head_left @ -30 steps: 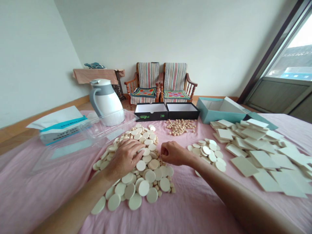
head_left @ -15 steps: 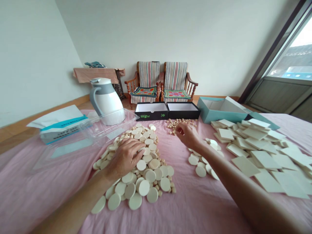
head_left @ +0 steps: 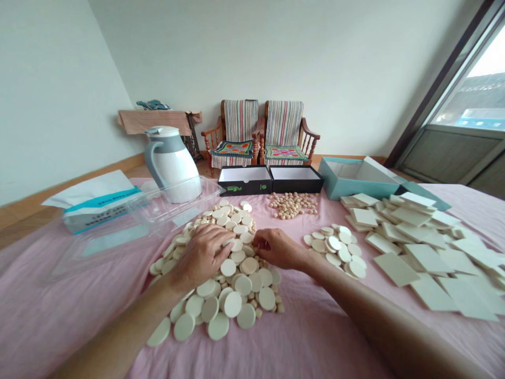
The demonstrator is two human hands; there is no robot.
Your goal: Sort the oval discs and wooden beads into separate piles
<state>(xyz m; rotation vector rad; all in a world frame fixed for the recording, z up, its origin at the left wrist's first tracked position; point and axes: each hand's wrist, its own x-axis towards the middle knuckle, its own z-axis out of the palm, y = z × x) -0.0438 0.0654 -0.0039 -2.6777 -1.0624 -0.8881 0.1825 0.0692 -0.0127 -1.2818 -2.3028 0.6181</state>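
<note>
My left hand (head_left: 203, 255) lies over a mixed pile of round wooden discs (head_left: 232, 304), its fingers draped across them and the thumb apart. Small wooden beads (head_left: 280, 307) show among and beside the discs along the pile's right edge. There my right hand (head_left: 278, 247) reaches in with curled, closed fingertips; whatever is between them is hidden. Beyond it is a separate heap of small wooden beads (head_left: 292, 204). A smaller group of round discs (head_left: 343, 252) lies to the right of my right hand.
Square wooden tiles (head_left: 428, 258) are heaped on the right, before a teal box (head_left: 355, 181). Two black boxes (head_left: 244, 185) stand at the back. On the left are a white-grey jug (head_left: 177, 168), clear plastic packaging (head_left: 118, 239) and a tissue pack (head_left: 100, 208). A pink cloth (head_left: 307, 331) covers the table.
My right hand has come back from the bead heap, moving left and toward me to the mixed pile's right edge. My left hand has stayed in place.
</note>
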